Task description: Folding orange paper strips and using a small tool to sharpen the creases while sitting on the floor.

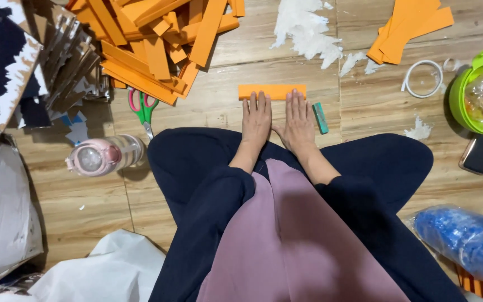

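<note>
**Orange on a pale wooden floor**

We see a flat orange foam strip [271, 91] and a heap of orange foam strips [157, 39]. The scissors with green and pink handles [142, 106] lie near a pink bottle [104, 155]. The small block [320, 117] is teal, the round container [479, 95] lime green.

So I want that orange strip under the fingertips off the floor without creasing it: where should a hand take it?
Probably by a short end. The orange strip lies flat and crosswise on the wooden floor; its left end is free, while a green block sits near the right. The left hand could pinch that end from the left side.
</note>
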